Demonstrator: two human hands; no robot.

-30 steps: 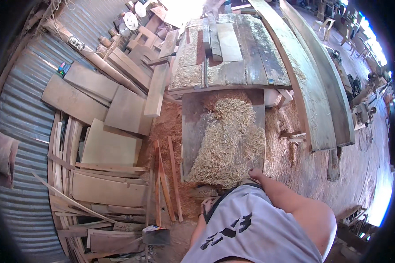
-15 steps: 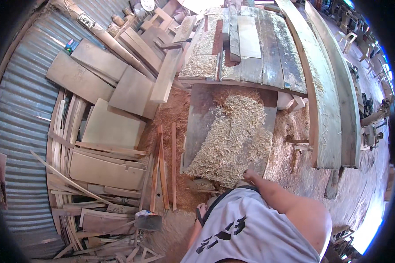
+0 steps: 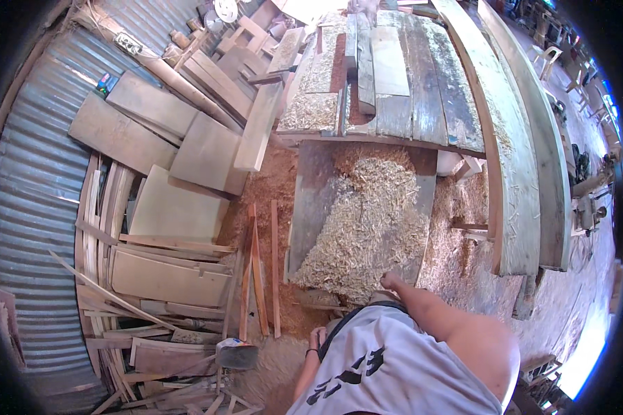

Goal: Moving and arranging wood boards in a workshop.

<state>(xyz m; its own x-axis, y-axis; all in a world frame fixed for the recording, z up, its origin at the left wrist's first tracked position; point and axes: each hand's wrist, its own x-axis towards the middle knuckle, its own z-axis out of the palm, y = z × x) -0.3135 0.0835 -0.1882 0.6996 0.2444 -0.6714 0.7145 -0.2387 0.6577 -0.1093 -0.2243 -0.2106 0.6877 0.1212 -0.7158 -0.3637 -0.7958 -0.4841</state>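
My right hand [image 3: 390,280] rests on the near edge of the grey board [image 3: 311,200], touching the heap of wood shavings [image 3: 367,228]; its grip is hidden. My left hand [image 3: 317,337] hangs below the board, seemingly empty, openness unclear. The loose shavings could slide off if I tip the board.

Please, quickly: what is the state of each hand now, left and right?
Left hand: low beside the body, holds nothing visible; open or closed cannot be told.
Right hand: closed, at the near edge of the wood shavings.
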